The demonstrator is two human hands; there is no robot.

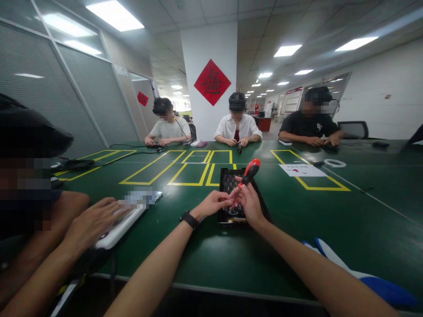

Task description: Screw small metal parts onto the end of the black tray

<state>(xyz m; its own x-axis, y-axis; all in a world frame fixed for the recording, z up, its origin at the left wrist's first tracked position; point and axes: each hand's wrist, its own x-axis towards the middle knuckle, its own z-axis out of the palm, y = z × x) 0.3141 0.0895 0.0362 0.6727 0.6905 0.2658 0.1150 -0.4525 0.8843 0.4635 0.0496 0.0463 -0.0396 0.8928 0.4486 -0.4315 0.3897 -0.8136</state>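
My right hand [251,203] holds the red-and-black screwdriver [250,171], tilted above the black tray [226,219] on the green surface [214,262]. My left hand [213,204] meets it; whether those fingertips pinch something, I cannot tell. Better to steady both hands and press gently.

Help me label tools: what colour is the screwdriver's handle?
Screwdriver handle: red and black, clearest in head view.

Red diamond sign [212,82] on white pillar [209,42], printed paper [309,171], white ring [335,165], blue-and-white gloves [385,287]
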